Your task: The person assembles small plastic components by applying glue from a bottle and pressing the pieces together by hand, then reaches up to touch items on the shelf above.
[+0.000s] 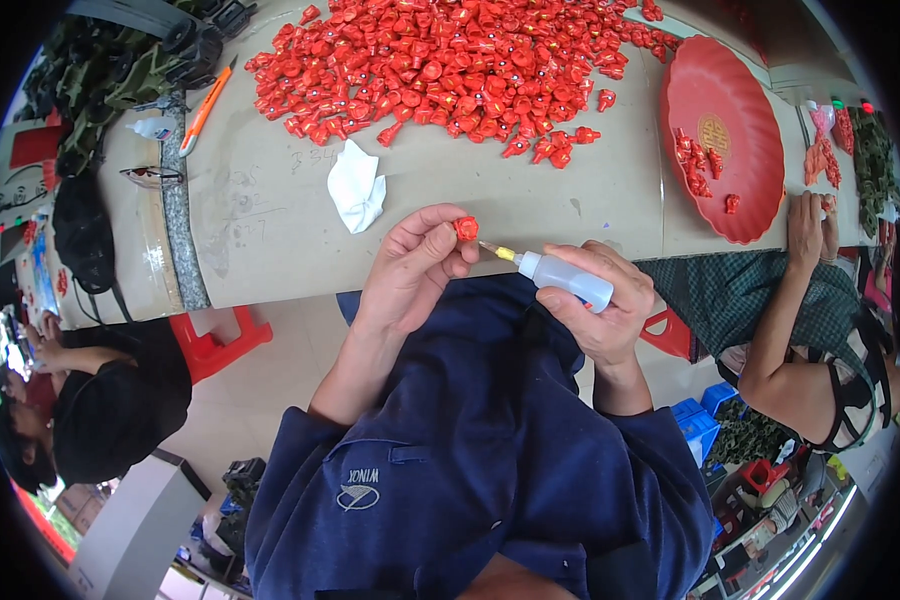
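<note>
Between its thumb and fingers my left hand (415, 262) pinches a small red plastic part (466, 228), one face turned up. My right hand (610, 300) is wrapped round a translucent squeeze bottle (568, 281) with a yellow hub and a thin needle tip. The needle points left at the red part, close to it; whether it touches I cannot tell. Both hands are over the near edge of the table. Beyond them lies a large heap of similar red parts (450, 75), and a crumpled white tissue (356, 187) rests just past my left hand.
A red scalloped plate (745, 190) with several red parts stands at the right. An orange utility knife (208, 108) lies at the left, near dark green parts (130, 75). One person (90, 400) sits at the left, another (800, 340) at the right, by a red stool (667, 333).
</note>
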Demonstrator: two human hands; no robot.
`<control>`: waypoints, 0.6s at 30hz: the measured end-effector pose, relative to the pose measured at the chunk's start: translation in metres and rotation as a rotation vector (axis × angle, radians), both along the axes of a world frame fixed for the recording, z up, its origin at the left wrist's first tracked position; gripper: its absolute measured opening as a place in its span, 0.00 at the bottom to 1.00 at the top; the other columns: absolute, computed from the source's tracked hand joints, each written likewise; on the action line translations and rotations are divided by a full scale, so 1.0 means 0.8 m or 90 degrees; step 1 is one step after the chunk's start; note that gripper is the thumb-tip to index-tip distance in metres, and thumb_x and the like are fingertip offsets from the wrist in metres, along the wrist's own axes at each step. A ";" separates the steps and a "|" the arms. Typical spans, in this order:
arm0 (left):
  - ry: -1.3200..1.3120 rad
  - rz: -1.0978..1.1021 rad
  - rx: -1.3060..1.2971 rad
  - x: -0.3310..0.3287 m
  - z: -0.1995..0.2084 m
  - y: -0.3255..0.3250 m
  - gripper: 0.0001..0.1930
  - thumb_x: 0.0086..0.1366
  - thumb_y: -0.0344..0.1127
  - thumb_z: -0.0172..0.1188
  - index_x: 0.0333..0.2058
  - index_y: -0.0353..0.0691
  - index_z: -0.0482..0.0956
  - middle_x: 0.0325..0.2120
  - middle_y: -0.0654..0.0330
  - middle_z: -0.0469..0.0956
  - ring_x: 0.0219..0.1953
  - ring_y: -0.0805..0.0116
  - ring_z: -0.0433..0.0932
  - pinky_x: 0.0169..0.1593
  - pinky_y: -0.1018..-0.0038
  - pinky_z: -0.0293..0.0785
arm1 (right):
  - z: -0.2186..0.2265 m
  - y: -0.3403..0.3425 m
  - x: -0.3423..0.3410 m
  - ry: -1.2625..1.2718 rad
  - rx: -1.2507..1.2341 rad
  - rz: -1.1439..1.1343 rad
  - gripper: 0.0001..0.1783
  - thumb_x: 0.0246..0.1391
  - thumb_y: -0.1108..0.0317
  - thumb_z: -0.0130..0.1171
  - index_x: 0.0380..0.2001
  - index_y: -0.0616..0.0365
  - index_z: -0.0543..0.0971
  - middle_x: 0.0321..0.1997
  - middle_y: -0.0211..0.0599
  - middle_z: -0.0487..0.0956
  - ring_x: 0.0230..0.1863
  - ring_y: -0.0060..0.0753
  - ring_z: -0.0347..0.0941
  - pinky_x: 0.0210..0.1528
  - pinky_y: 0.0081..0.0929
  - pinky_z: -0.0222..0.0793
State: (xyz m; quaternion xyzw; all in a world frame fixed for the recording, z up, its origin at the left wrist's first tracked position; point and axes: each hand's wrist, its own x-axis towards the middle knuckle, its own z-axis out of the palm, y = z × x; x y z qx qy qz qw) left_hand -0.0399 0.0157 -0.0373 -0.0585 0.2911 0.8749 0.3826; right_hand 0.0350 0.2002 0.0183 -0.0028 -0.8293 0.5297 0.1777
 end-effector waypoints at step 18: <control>0.000 0.007 -0.012 0.006 0.006 -0.013 0.10 0.61 0.30 0.51 0.40 0.34 0.72 0.31 0.58 0.75 0.29 0.73 0.74 0.30 0.81 0.72 | -0.020 -0.010 -0.024 -0.118 -0.253 -0.135 0.19 0.36 0.76 0.64 0.37 0.63 0.75 0.31 0.38 0.76 0.32 0.26 0.71 0.38 0.20 0.65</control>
